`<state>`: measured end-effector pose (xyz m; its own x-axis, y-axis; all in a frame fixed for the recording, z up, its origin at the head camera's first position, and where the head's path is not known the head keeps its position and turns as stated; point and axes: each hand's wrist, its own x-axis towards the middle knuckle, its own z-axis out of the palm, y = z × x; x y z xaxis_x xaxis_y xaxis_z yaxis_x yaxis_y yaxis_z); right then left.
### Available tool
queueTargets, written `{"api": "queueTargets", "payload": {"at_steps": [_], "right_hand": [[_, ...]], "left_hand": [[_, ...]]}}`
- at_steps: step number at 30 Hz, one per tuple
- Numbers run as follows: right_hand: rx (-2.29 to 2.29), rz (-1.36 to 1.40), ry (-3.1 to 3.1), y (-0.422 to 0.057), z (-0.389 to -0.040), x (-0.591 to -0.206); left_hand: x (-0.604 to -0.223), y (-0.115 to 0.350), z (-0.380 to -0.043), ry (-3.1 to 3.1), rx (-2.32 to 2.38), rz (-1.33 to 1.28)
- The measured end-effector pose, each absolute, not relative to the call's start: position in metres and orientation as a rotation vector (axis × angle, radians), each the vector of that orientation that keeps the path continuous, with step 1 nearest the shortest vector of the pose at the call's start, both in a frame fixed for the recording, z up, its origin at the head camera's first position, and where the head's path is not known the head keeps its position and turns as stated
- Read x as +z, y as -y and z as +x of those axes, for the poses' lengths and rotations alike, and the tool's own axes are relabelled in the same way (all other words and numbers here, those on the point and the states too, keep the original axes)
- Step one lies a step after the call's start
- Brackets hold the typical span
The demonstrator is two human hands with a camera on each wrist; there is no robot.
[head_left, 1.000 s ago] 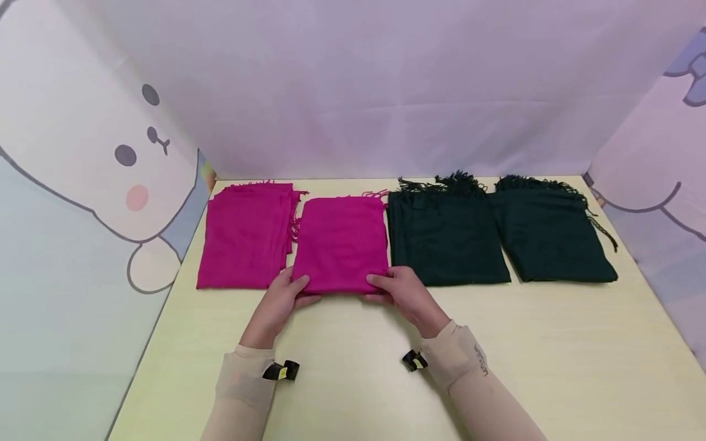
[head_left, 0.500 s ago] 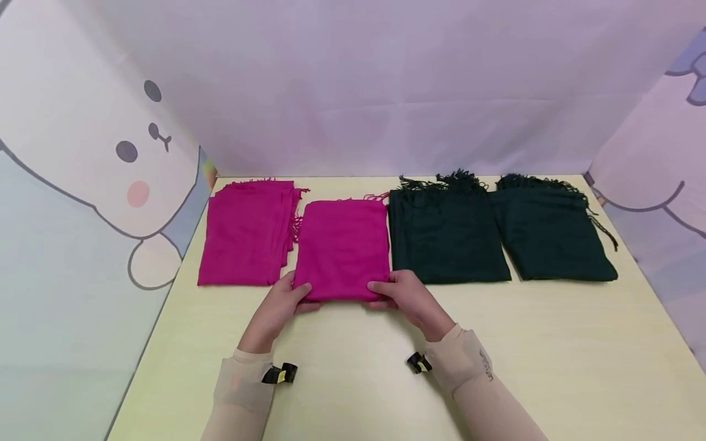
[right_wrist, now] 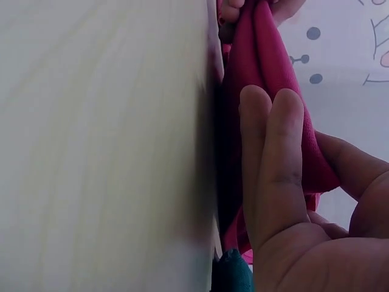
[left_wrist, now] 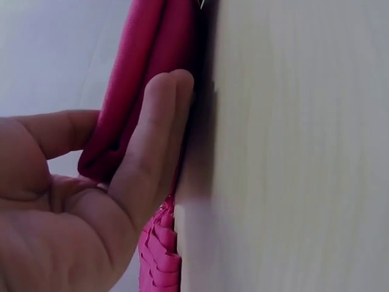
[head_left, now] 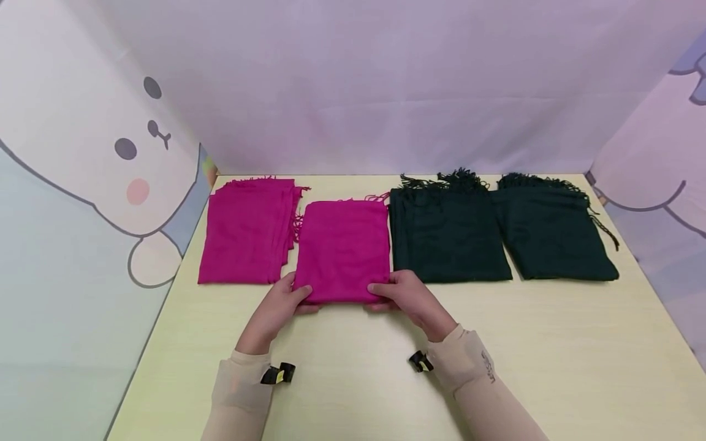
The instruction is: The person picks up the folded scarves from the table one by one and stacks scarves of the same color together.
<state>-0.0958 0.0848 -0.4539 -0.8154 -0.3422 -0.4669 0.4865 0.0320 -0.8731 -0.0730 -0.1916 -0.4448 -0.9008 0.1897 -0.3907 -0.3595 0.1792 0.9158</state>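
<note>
A folded magenta scarf (head_left: 343,251) with a fringe at its far edge lies in the middle of the row. My left hand (head_left: 280,306) pinches its near left corner, thumb on top and fingers beneath. At the near right corner, my right hand (head_left: 412,301) grips it the same way. In the left wrist view the scarf's thick folded edge (left_wrist: 130,91) sits between thumb and fingers, close to the tabletop. The right wrist view has two straight fingers (right_wrist: 281,152) under the cloth. Whether the scarf's far part touches the table is hidden.
Left of the held scarf lies another folded magenta scarf (head_left: 242,236). Two dark green fringed scarves (head_left: 449,239), folded, lie to the right. All are on a pale wooden table (head_left: 353,380), with a whitish cloth wall (head_left: 386,92) behind and printed walls at both sides.
Both hands have drawn the held magenta scarf slightly toward the table's near side, mostly in the first half second. The other scarves stay in place.
</note>
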Motion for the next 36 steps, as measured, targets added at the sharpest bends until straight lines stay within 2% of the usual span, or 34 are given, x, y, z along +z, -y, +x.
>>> {"api": "queueTargets", "payload": {"at_steps": [5, 9, 12, 16, 22, 31, 36], "right_hand": [[-1.786, 0.112, -1.808, -0.088, -0.096, -0.453], [-1.695, 0.110, -1.944, -0.092, -0.095, -0.450], [-1.543, 0.091, -2.145, -0.095, -0.094, -0.444], [-1.177, 0.045, -2.481, -0.098, -0.090, -0.431], [-0.981, 0.000, -2.616, -0.093, -0.082, -0.418], [-0.909, -0.134, -2.749, -0.074, -0.078, -0.418], [-0.846, -0.142, -2.852, -0.072, -0.075, -0.413]], "left_hand": [[-0.440, 0.204, -0.076, -2.217, 1.620, -0.156], [-0.431, 0.231, -0.083, -2.414, 1.589, -0.187], [-0.420, 0.259, -0.089, -2.619, 1.529, -0.298], [-0.411, 0.302, -0.095, -2.872, 1.209, -0.552], [-0.420, 0.347, -0.099, -2.734, 0.833, -0.653], [-0.436, 0.356, -0.111, -2.598, 1.105, -0.701], [-0.439, 0.353, -0.118, -2.455, 1.453, -0.768]]}}
